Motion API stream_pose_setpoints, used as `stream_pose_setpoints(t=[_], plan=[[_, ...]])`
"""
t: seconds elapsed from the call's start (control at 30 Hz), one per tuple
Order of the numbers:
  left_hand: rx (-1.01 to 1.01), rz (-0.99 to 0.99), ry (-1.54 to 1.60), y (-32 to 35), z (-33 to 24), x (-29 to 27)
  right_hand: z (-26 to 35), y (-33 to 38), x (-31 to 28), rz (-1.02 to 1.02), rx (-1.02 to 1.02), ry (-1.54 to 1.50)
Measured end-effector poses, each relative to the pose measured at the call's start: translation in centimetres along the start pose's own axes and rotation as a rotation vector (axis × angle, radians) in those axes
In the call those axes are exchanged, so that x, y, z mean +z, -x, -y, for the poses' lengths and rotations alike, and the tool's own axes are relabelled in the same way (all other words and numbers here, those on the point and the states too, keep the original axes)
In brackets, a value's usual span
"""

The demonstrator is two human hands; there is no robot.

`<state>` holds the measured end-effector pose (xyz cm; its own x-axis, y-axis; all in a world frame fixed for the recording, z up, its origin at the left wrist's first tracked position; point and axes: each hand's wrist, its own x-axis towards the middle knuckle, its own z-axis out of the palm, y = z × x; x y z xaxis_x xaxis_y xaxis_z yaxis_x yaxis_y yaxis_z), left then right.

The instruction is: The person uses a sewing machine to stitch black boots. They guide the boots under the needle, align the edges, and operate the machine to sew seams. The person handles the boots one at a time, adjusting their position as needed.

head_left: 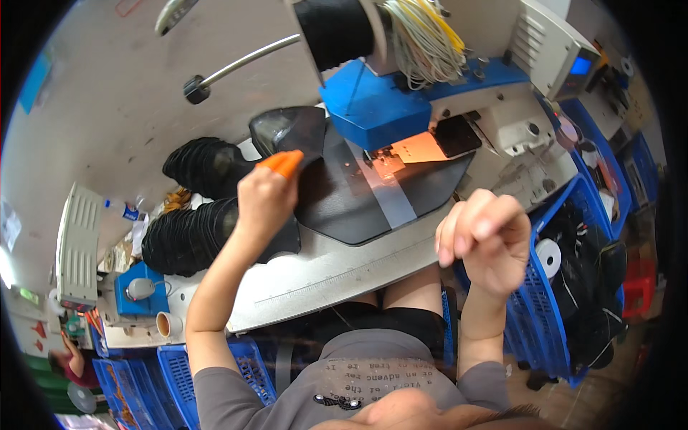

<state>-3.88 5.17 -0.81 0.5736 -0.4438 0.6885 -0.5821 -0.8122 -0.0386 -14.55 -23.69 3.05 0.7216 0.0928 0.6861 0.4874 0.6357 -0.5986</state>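
My left hand (266,197) is closed, with orange covers on its fingertips. Those fingertips overlap the lower edge of a black, shiny, curved sheet piece (287,129) and seem to pinch it. Two stacks of similar black pieces, an upper stack (204,166) and a lower stack (188,240), lie to the left of the hand. My right hand (491,240) is raised over the table's front edge, its fingers loosely curled, somewhat blurred, with nothing visible in them. Between the hands is a dark work plate (337,204) beneath a blue sewing machine head (380,107), lit orange near its needle area.
A phone (457,137) lies right of the machine head. A thread cone (335,32) and a bundle of pale cords (426,43) are above. Blue baskets (534,315) with black material stand at my right. A cup (169,325) sits on the table's left end.
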Motion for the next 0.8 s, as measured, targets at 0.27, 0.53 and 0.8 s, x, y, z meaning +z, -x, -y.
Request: stream_pose_setpoints(t=[0.27, 0.53, 0.8], plan=[[0.168, 0.266, 0.107, -1.0, -8.5, 0.2, 3.2, -4.1, 5.6, 0.471, -0.253, -0.505], [0.258, 0.357, 0.237, -1.4, -7.0, 0.3, 3.6, -3.8, 5.9, 0.469, -0.220, -0.503], [0.240, 0.235, 0.197, -0.8, -6.9, 1.6, 2.7, -3.0, 3.9, 0.372, -0.189, -0.452]])
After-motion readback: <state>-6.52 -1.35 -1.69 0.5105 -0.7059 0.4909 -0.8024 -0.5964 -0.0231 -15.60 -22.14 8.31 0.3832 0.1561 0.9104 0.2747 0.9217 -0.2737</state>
